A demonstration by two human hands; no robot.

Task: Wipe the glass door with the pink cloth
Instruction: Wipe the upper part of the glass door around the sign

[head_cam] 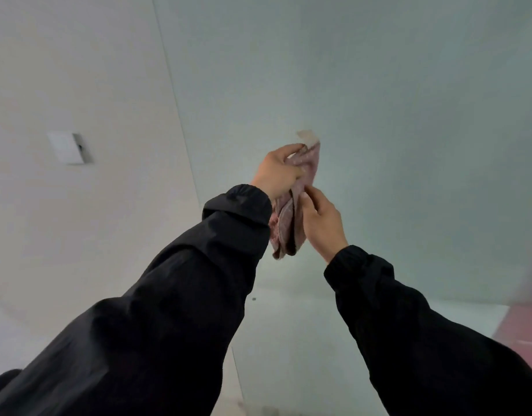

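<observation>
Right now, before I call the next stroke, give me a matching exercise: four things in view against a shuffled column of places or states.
1 left hand
2 right hand
3 pink cloth
4 wall plate

A mounted left of the glass door
B hangs between both hands
C grips the cloth's top
D pinches the cloth lower down

Pairs: 1-C, 2-D, 3-B, 4-A

Pink cloth (291,217): soft woven fabric, matt, faintly dotted. Glass door (379,115): smooth, frosted, pale green. Sleeves (156,325): black synthetic fabric, slight sheen. Wall (63,70): matt white.
</observation>
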